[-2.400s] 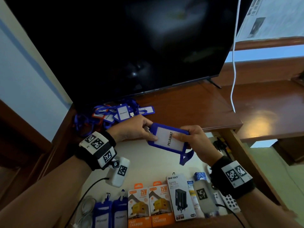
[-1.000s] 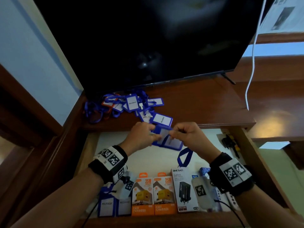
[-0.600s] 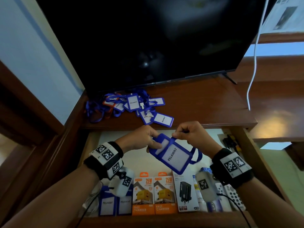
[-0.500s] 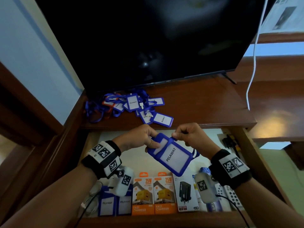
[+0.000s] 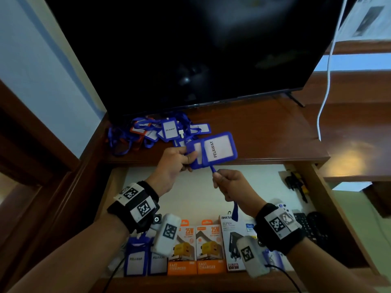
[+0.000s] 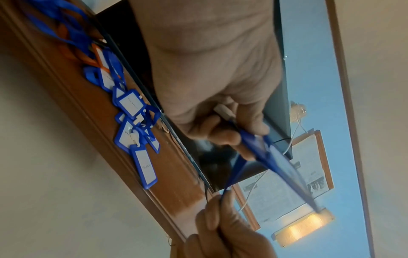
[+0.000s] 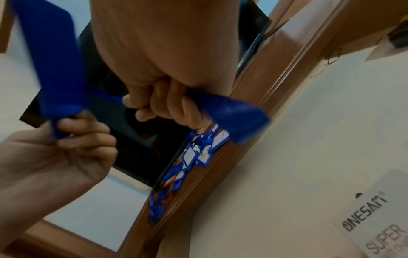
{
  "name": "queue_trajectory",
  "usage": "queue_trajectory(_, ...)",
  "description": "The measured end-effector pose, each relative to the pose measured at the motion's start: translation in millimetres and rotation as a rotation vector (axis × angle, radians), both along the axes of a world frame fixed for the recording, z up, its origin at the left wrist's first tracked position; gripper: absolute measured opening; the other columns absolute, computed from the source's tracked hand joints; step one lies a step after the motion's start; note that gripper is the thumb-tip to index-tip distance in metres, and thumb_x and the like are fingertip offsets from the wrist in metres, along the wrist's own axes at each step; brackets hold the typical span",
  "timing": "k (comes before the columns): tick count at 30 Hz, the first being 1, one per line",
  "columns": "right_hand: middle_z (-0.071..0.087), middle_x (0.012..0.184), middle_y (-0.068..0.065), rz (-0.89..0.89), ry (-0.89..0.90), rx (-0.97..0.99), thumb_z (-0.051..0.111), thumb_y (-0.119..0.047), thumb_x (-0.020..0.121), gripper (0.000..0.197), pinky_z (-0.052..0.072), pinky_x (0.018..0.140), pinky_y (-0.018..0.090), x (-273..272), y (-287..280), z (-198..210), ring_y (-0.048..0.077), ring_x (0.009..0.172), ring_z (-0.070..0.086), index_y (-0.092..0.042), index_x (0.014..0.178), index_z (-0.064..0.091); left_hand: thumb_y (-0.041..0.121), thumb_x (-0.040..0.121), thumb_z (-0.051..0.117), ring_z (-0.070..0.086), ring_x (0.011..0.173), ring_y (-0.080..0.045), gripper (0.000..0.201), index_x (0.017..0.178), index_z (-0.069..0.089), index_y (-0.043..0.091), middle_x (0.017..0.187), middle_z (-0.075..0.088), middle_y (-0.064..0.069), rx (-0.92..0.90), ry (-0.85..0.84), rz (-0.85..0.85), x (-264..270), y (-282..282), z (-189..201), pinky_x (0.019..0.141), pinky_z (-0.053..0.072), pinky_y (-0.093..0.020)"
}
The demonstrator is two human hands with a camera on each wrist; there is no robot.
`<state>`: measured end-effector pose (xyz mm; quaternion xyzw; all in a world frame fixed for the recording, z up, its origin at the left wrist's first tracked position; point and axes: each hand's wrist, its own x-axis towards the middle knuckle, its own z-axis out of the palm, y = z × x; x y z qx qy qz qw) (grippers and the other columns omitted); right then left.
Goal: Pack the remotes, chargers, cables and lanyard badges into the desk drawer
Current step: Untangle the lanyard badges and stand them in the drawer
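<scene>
1. Compared with half a second back, the badge (image 5: 213, 149) is lifted higher and turned so its face is level over the front edge of the bench (image 5: 264, 132), and the right hand (image 5: 232, 183) is dropped down along the lanyard (image 5: 234, 212).
2. Risk one: the strap is pulled taut between both hands, so the clip could be popped off the holder if it's tugged harder.
3. Risk two: the loose strap end is dangling over the charger boxes (image 5: 196, 248) in the drawer (image 5: 330, 218), and it could be snagged on them or left hanging over the drawer front when the badge is set down.
4. Risk three: the pile of other badges (image 5: 160, 132) sits just behind, and a strap could be dragged along.
5. Left hand (image 5: 175, 163): closed, the badge's end pinched between thumb and curled fingers.
6. Right hand: closed in a fist around the strap, just below the badge.
</scene>
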<state>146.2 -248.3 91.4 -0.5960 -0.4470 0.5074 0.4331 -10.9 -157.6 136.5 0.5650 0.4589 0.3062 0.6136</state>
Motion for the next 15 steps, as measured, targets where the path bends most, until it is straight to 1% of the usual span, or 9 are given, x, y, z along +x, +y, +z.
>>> queue_trajectory(3, 0.039, 0.051, -0.005, 0.127, -0.164, 0.025, 0.045, -0.021, 0.099, 0.034, 0.030, 0.044, 0.017, -12, 0, 13, 0.005, 0.042, 0.033, -0.014, 0.068, 0.057, 0.011, 0.091, 0.060, 0.057, 0.067, -0.011, 0.007, 0.090, 0.067, 0.012, 0.086, 0.067, -0.004, 0.104, 0.112, 0.079, 1, 2, -7, 0.052, 0.046, -0.015)
queue_trajectory(4, 0.041, 0.052, -0.005, 0.160, -0.230, 0.042, 0.046, -0.020, 0.099, 0.032, 0.032, 0.045, 0.014, -15, 1, 17, 0.002, 0.042, 0.035, -0.014, 0.069, 0.058, 0.013, 0.091, 0.061, 0.058, 0.067, -0.010, 0.006, 0.092, 0.067, 0.012, 0.087, 0.067, -0.004, 0.159, 0.167, 0.083, 1, 3, -10, 0.053, 0.046, -0.016)
queue_trajectory(6, 0.046, 0.057, -0.005, 0.225, -0.320, 0.075, 0.049, -0.017, 0.098, 0.028, 0.034, 0.048, 0.011, -18, 4, 24, 0.001, 0.046, 0.042, -0.013, 0.072, 0.059, 0.018, 0.089, 0.064, 0.061, 0.072, -0.009, 0.006, 0.094, 0.068, 0.015, 0.088, 0.067, -0.001, 0.280, 0.320, 0.051, -4, 6, -16, 0.059, 0.047, -0.020)
queue_trajectory(9, 0.049, 0.062, -0.005, 0.315, -0.405, 0.080, 0.052, -0.016, 0.096, 0.025, 0.035, 0.050, 0.011, -16, 8, 31, 0.000, 0.052, 0.045, -0.009, 0.075, 0.063, 0.023, 0.088, 0.066, 0.062, 0.082, -0.012, 0.013, 0.098, 0.069, 0.016, 0.089, 0.065, 0.002, 0.400, 0.596, -0.103, -15, 8, -22, 0.070, 0.050, -0.026)
queue_trajectory(10, 0.050, 0.062, -0.006, 0.341, -0.433, 0.080, 0.053, -0.015, 0.095, 0.025, 0.034, 0.050, 0.011, -14, 9, 32, 0.000, 0.051, 0.045, -0.007, 0.075, 0.065, 0.024, 0.088, 0.066, 0.062, 0.082, -0.013, 0.012, 0.096, 0.069, 0.016, 0.087, 0.065, 0.002, 0.409, 0.663, -0.170, -19, 7, -23, 0.070, 0.049, -0.027)
queue_trajectory(12, 0.054, 0.063, -0.004, 0.379, -0.501, 0.076, 0.054, -0.015, 0.094, 0.027, 0.034, 0.052, 0.015, -10, 13, 31, 0.001, 0.051, 0.044, -0.004, 0.074, 0.067, 0.025, 0.087, 0.067, 0.060, 0.077, -0.014, 0.007, 0.087, 0.069, 0.018, 0.081, 0.064, 0.003, 0.416, 0.749, -0.320, -28, 4, -22, 0.064, 0.043, -0.026)
queue_trajectory(13, 0.055, 0.064, -0.001, 0.391, -0.525, 0.072, 0.054, -0.016, 0.095, 0.028, 0.034, 0.054, 0.017, -9, 14, 30, 0.001, 0.052, 0.044, -0.002, 0.073, 0.067, 0.024, 0.086, 0.068, 0.060, 0.076, -0.014, 0.008, 0.085, 0.069, 0.016, 0.080, 0.064, 0.003, 0.422, 0.776, -0.406, -32, 3, -22, 0.063, 0.042, -0.026)
queue_trajectory(15, 0.057, 0.066, 0.007, 0.405, -0.509, 0.078, 0.055, -0.017, 0.095, 0.032, 0.035, 0.056, 0.018, -9, 16, 26, 0.006, 0.054, 0.043, 0.002, 0.072, 0.064, 0.022, 0.085, 0.069, 0.061, 0.077, -0.015, 0.013, 0.090, 0.071, 0.010, 0.087, 0.067, -0.001, 0.373, 0.779, -0.570, -41, -1, -22, 0.067, 0.043, -0.029)
